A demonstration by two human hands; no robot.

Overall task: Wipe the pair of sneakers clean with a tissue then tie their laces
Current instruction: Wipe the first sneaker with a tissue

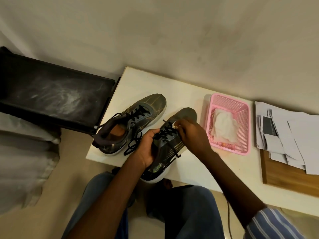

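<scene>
Two dark grey sneakers with gold lines, white soles and black laces lie on a cream table (189, 87). The left sneaker (131, 123) rests untouched, its laces loose. The right sneaker (170, 152) sits at the table's front edge, heel hanging over. My left hand (146, 147) grips its side near the collar. My right hand (191, 133) pinches a small white bit of tissue against the upper by the black laces (165, 133). A crumpled white tissue (224, 126) lies in the pink basket (241, 145).
A black shelf or rack (51, 94) stands left of the table. White papers (284, 135) lie on a wooden board (290, 180) at the right. My knees in blue jeans (189, 213) are under the table's front edge. A wall is behind.
</scene>
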